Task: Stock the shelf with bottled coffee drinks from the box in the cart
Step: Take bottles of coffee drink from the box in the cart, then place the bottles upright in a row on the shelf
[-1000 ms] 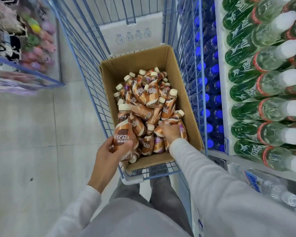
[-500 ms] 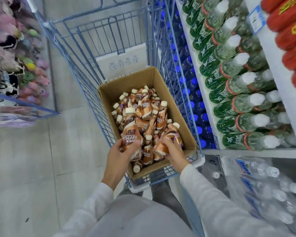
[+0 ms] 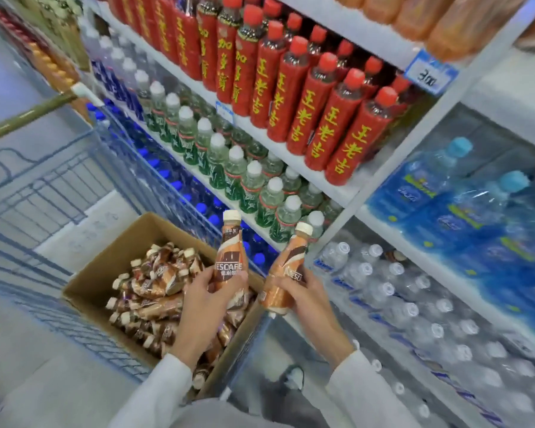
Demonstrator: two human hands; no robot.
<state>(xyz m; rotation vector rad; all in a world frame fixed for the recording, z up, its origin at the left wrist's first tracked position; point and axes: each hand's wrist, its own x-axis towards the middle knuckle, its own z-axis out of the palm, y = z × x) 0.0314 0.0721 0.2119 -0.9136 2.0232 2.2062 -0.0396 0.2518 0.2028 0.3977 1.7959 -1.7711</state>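
Note:
My left hand grips a brown coffee bottle with a cream cap, held upright above the box. My right hand grips a second coffee bottle, tilted slightly left, just right of the first. Both bottles are lifted clear of the open cardboard box, which lies in the blue wire cart and holds several more coffee bottles lying loose. The shelf unit rises directly behind and to the right of the bottles.
The shelves hold red herbal tea bottles, green-labelled clear bottles, blue-capped bottles low behind the cart, and shrink-wrapped water packs at right. Small water bottles fill the bottom right shelf. A price tag hangs on the upper shelf edge.
Both hands have lifted their coffee bottles up out of the box. My view has swung up and right from the cart to the shelves.

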